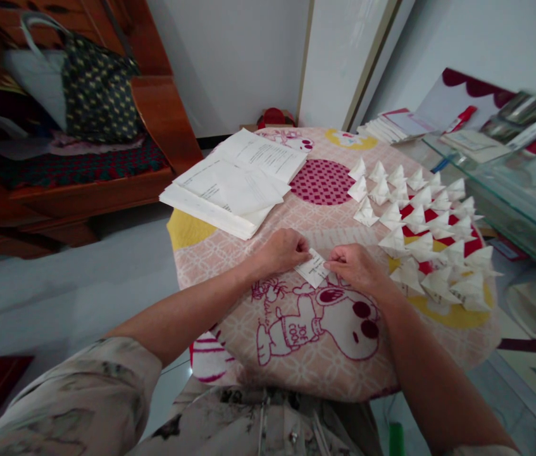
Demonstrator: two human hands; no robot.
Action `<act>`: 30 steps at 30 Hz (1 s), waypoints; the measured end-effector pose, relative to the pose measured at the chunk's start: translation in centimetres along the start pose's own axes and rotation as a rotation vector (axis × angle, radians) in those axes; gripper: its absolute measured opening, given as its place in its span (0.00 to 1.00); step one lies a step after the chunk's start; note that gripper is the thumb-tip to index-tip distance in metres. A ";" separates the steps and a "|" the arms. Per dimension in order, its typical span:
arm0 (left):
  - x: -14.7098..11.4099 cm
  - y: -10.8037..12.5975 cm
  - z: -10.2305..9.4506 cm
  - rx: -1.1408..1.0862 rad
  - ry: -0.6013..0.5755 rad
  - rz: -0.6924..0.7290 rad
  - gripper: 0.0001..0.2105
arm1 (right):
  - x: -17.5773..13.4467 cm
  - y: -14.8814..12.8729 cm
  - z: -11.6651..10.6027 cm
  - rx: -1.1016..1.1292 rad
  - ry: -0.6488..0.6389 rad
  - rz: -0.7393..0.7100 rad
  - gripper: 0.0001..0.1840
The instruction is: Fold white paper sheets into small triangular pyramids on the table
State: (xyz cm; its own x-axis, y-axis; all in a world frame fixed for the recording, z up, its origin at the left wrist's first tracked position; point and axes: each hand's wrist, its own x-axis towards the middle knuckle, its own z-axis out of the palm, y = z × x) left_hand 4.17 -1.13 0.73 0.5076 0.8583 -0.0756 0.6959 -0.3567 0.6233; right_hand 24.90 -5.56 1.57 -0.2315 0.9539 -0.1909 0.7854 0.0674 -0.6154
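Head view: L hand (284,251) pinches the left edge of a small folded printed paper (314,271); R hand (355,265) has thumb & fingers closed on its right edge; the piece sits b/w the two hands, mid-table, w/ a pointed corner toward the near side, just above a Snoopy print (353,329) in a "JOE COOL" shirt on the pink patterned tablecloth (230,266).

Far left of the hands, a stack of printed sheets (243,183), partly fanned, some text legible as lines only; to the right, rows of pointed folded-paper pieces (419,221) stand close together, approx. in a grid, over red & yellow patches of the cloth.

Beyond the table's right edge, a glass shelf (509,202); a red marker (462,118) lies near its far end, w/ misc. items around it; at far left, a carved wooden bench (163,114) w/ a dark patterned bag (99,88) on its seat.
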 end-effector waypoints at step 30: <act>-0.7 -0.6 0.8 -0.007 0.082 0.060 0.05 | -0.2 0.1 0.2 0.027 0.098 0.076 0.11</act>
State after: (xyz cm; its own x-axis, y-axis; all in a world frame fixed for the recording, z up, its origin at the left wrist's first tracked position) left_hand 3.86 -1.79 -0.21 0.5047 0.8629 0.0259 0.6617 -0.4060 0.6303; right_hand 24.91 -5.79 1.35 -0.1141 0.9800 -0.1630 0.7822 -0.0126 -0.6229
